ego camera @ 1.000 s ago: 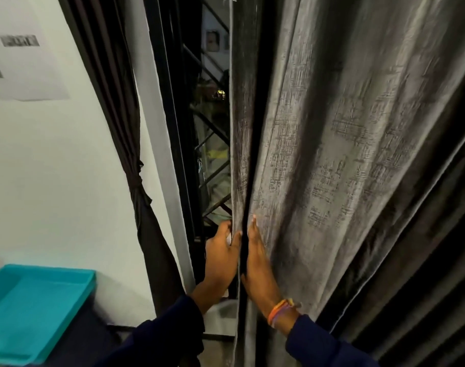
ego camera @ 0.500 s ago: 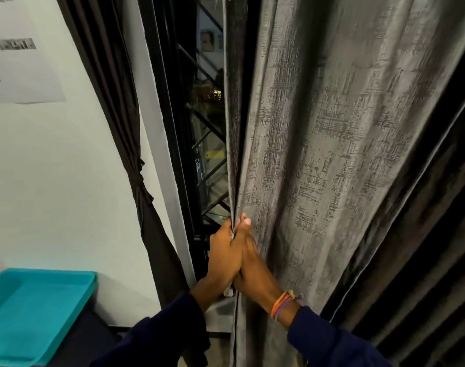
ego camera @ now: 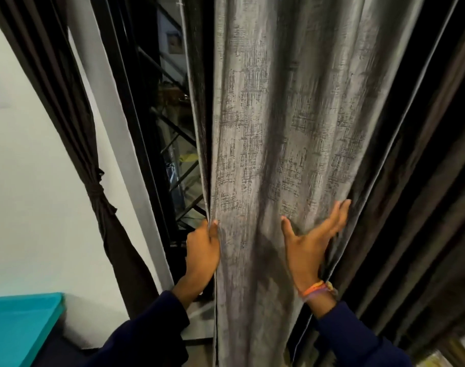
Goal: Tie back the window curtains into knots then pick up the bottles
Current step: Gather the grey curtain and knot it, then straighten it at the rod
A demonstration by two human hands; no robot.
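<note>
A grey textured curtain [ego camera: 273,144] hangs straight down in front of me. My left hand [ego camera: 201,250] grips its left edge, fingers wrapped behind the cloth. My right hand [ego camera: 312,239] lies against the curtain's right side with fingers spread, at the seam with the darker folds [ego camera: 411,181]. A dark brown curtain [ego camera: 93,186] at the left is tied in a knot against the wall. No bottles are in view.
A black window frame with a diagonal metal grille [ego camera: 173,144] stands between the two curtains. A teal tray [ego camera: 19,327] sits at the lower left below the white wall [ego camera: 27,207].
My right hand has left my left hand at the curtain's edge and slid to the right across the grey cloth. My left hand keeps its hold. The view has moved closer.
</note>
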